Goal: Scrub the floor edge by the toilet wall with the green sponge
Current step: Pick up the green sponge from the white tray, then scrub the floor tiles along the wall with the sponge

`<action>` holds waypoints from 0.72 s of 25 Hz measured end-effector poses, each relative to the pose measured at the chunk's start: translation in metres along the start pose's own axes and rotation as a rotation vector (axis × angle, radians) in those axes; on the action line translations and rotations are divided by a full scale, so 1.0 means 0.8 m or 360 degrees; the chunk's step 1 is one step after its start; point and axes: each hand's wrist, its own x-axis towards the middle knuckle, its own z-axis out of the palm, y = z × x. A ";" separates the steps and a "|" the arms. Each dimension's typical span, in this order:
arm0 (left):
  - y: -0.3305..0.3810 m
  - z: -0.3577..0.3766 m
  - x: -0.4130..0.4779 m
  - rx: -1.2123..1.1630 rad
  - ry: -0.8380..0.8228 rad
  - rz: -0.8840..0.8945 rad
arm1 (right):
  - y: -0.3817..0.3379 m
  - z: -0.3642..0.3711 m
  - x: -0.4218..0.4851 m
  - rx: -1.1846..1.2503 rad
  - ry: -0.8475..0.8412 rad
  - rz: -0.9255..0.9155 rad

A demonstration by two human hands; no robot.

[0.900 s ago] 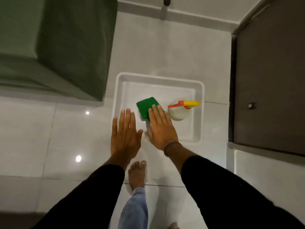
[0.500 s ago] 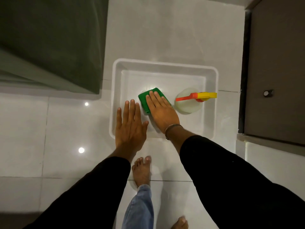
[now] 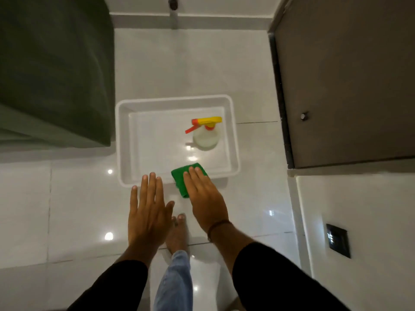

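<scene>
The green sponge (image 3: 179,179) is under the fingers of my right hand (image 3: 205,198), held up above the near rim of the white plastic tray (image 3: 125,135) that sits on the floor. Its left part shows past my fingers; the rest is hidden by the hand. My left hand (image 3: 148,209) hovers flat beside it, fingers spread, holding nothing, its fingertips over the tray's near left rim. A spray bottle (image 3: 205,135) with a yellow and orange trigger stands in the tray's right half.
White glossy floor tiles (image 3: 67,209) surround the tray. A dark green block (image 3: 54,70) fills the upper left. A brown door (image 3: 350,81) with a small knob stands at the right, a white wall with a dark switch plate (image 3: 338,242) below it. My bare foot (image 3: 177,232) is under my hands.
My right hand has lifted the green sponge out of the tray's middle and drawn it back over the near rim. The left hand pulled back with it. The camera view shifted.
</scene>
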 end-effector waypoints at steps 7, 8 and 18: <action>0.190 0.086 -0.100 0.0025 -0.0190 0.0224 | 0.108 0.056 -0.274 0.0189 -0.0130 0.0418; 0.214 0.108 -0.105 0.0013 -0.0226 0.0269 | 0.126 0.075 -0.303 0.0198 -0.0180 0.0486; 0.371 0.354 -0.027 0.0020 -0.0128 0.0709 | 0.360 0.262 -0.320 0.0247 -0.0109 0.0832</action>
